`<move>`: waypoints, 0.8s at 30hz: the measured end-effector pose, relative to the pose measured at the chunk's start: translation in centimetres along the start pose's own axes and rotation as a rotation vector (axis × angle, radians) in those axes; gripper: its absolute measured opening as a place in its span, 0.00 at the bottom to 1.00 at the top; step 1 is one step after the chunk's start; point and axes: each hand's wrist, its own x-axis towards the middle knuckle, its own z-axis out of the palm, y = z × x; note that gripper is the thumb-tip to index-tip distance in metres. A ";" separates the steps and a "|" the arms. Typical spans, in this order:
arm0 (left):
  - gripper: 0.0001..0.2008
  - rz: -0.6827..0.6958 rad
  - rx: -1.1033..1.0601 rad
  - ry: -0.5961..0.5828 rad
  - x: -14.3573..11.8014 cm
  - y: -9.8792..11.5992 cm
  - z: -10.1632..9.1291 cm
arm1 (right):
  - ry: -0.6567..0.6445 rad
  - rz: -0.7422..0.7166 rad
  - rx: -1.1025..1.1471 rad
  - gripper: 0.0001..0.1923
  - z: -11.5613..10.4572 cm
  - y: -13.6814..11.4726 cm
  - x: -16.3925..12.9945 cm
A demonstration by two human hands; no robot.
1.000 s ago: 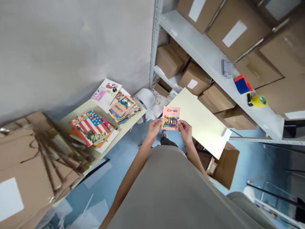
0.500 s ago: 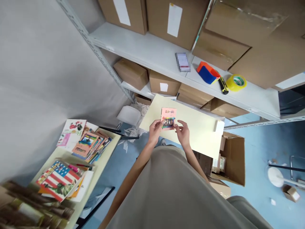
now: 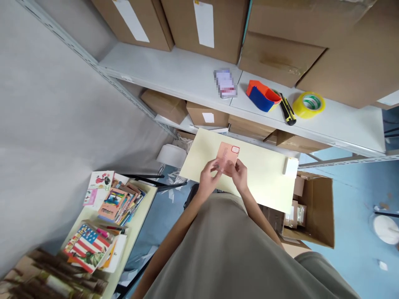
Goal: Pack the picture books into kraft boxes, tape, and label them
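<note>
The left hand [image 3: 209,176] and the right hand [image 3: 238,173] are both pinching a small pink rectangular paper card [image 3: 227,155] by its near edge, holding it above a pale yellow flat board [image 3: 264,174], below the grey metal shelf [image 3: 187,74].

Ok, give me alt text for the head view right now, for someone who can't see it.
Both hands, left hand and right hand, hold a small pink card over a pale yellow table. Behind it, a shelf carries a tape roll and cardboard boxes; a side table at lower left holds colourful cards.
</note>
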 end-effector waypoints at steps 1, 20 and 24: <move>0.30 -0.039 -0.017 0.060 0.3 -0.2 -0.4 | -0.019 0.004 0.028 0.29 -0.4 -0.1 0.2; 0.26 -0.145 -0.246 0.246 0.6 0.4 -1.9 | 0.011 -0.095 -0.013 0.31 -1.2 -0.2 0.7; 0.24 -0.069 -0.182 0.280 0.1 1.2 -0.9 | -0.117 -0.061 0.045 0.32 -0.3 -1.1 -0.5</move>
